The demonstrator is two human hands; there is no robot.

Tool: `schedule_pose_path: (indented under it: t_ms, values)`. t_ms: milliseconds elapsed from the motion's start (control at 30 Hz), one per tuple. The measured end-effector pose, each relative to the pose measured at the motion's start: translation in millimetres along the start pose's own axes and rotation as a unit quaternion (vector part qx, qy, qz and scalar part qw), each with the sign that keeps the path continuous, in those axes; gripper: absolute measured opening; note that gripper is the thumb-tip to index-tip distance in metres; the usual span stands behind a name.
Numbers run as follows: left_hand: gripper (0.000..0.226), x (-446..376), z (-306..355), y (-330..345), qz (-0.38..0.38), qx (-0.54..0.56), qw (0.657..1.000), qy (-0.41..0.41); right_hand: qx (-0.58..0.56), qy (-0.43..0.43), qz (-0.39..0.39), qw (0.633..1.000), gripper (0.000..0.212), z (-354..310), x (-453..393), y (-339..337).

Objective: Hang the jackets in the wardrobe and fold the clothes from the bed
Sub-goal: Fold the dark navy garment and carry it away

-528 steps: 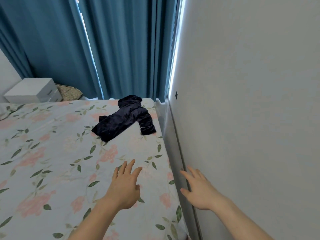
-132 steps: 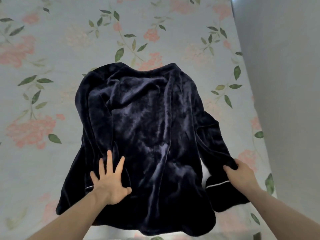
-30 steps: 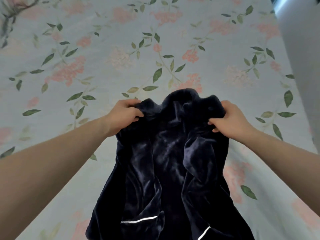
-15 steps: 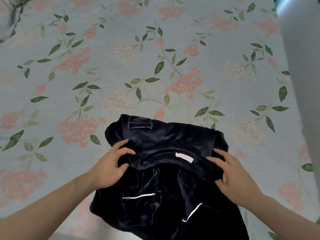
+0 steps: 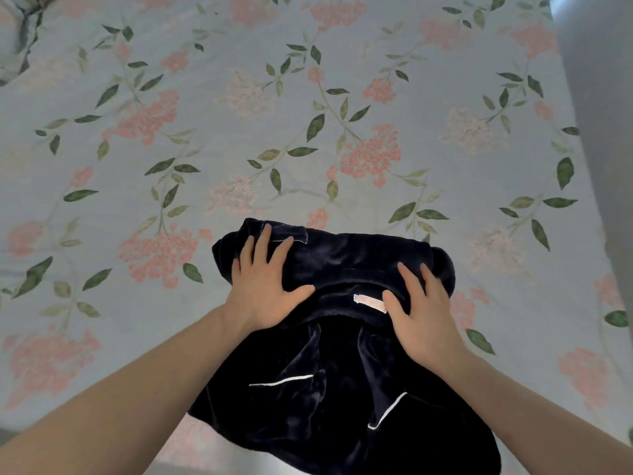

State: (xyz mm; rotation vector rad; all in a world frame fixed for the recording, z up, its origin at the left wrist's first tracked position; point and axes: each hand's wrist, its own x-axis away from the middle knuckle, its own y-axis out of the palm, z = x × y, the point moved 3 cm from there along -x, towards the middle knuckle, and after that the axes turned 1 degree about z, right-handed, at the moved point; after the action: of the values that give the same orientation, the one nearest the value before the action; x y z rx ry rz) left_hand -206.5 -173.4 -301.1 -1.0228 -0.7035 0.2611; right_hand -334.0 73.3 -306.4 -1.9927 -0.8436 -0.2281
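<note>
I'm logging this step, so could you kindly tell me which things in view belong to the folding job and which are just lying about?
In the job:
dark velvet top, partly folded
left hand, flat on the fold
right hand, flat on the fold
floral bed sheet, under the top

Lying about:
grey wall, at the right
</note>
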Motion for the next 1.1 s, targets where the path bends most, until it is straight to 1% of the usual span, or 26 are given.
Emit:
schedule_pose_path:
  t_ms: [67,200,300,467,633,800,933,1000,1100]
  values:
    - [0.105,-5.5,-4.1,18.0,-0.067,-0.005,0.997,-0.030,0.011,0.029,-0.032,0.999,0.072,6.9,-3.0,17.3]
    - [0.102,4.8,-15.0,52.4,-0.154,-0.031,0.986,-0.062,0.105,0.037,-0.048,0.993,0.079,29.2,4.6,47.2]
    - [0.099,11.3,-20.3,69.5,-0.186,-0.053,0.979,-0.065,0.152,0.040,-0.057,0.986,0.084,40.9,4.7,56.9]
    - [0.107,-2.8,-20.0,81.1,-0.229,-0.093,0.965,-0.091,0.184,0.078,-0.105,0.974,0.084,40.1,-9.9,62.1]
    - [0.112,-13.7,-19.3,89.5,-0.257,-0.108,0.953,-0.121,0.216,0.118,-0.142,0.959,0.080,40.1,-19.5,68.2]
    - [0.112,-23.6,-17.6,97.0,-0.259,-0.116,0.948,-0.145,0.244,0.134,-0.174,0.945,0.083,40.4,-30.6,75.3]
    - [0.113,-24.8,-18.5,99.8,-0.261,-0.120,0.947,-0.141,0.234,0.144,-0.173,0.946,0.083,43.8,-32.0,77.9]
    - [0.115,-24.7,-19.6,100.0,-0.259,-0.123,0.948,-0.135,0.228,0.135,-0.165,0.950,0.082,44.9,-32.0,78.0]
    - [0.126,-22.2,-20.2,96.0,-0.253,-0.120,0.954,-0.111,0.213,0.110,-0.150,0.959,0.081,47.1,-29.6,75.1]
